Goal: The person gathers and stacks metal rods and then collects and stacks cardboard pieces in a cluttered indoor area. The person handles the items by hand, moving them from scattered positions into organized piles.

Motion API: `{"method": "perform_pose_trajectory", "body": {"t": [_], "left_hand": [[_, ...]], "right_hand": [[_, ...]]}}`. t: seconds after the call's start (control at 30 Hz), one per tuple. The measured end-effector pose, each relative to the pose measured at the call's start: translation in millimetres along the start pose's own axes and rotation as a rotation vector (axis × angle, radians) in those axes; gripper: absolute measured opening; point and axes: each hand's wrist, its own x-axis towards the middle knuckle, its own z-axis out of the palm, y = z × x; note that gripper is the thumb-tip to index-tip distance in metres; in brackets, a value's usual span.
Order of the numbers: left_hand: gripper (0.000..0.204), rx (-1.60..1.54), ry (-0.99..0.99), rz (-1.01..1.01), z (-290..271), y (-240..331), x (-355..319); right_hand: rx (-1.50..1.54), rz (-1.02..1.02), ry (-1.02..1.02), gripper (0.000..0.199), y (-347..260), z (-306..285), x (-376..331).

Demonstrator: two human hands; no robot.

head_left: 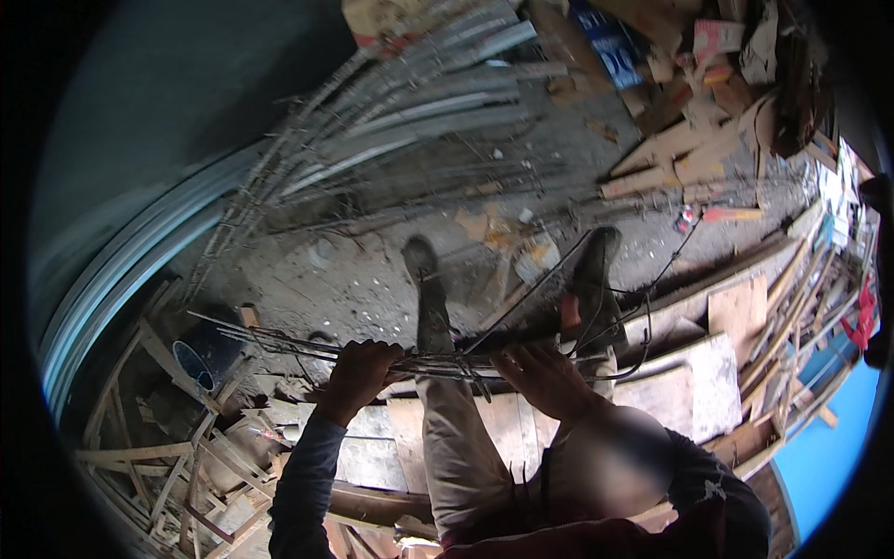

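A bundle of thin steel bars (440, 365) lies crosswise in front of my thighs, its straight ends fanning out to the left. My left hand (365, 374) is closed around it, knuckles up. Farther right, my right hand (545, 378) is closed over the same bundle, with the fingers curled on the bars and partly hidden. Past the right hand some bars bend into loops (644, 340). One bar (531, 300) slants up from the bundle toward my right shoe (596, 256).
Long metal channels (438, 116) and rods lie at the far left against a dark wall. Torn cardboard (684, 154) is heaped at the far right. A dark bucket (198, 359) lies left among broken timber (140, 454). Boards (670, 396) lie by my legs, and wood strips (792, 326) at right.
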Motion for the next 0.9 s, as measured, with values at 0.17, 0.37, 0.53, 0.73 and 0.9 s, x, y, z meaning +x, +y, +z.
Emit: {"method": "perform_pose_trajectory", "body": {"t": [0.17, 0.37, 0.53, 0.73, 0.9], "left_hand": [[0.038, 0.335, 0.305, -0.026, -67, -52, -39], [0.042, 0.613, 0.545, -0.256, -133, -193, -73], [0.051, 0.179, 0.632, -0.446, -192, -291, -41], [0.046, 0.217, 0.649, -0.398, -209, -371, 66], [0.034, 0.423, 0.603, -0.364, -197, -415, 144]], "right_hand": [[0.167, -0.092, 0.153, 0.047, -45, -70, 53], [0.344, -0.063, 0.206, 0.051, -94, -76, 73], [0.32, 0.12, 0.118, 0.04, -80, -18, 52], [0.264, 0.245, 0.099, 0.037, -61, 39, 18], [0.251, 0.353, 0.098, 0.033, -50, 67, -2]]}}
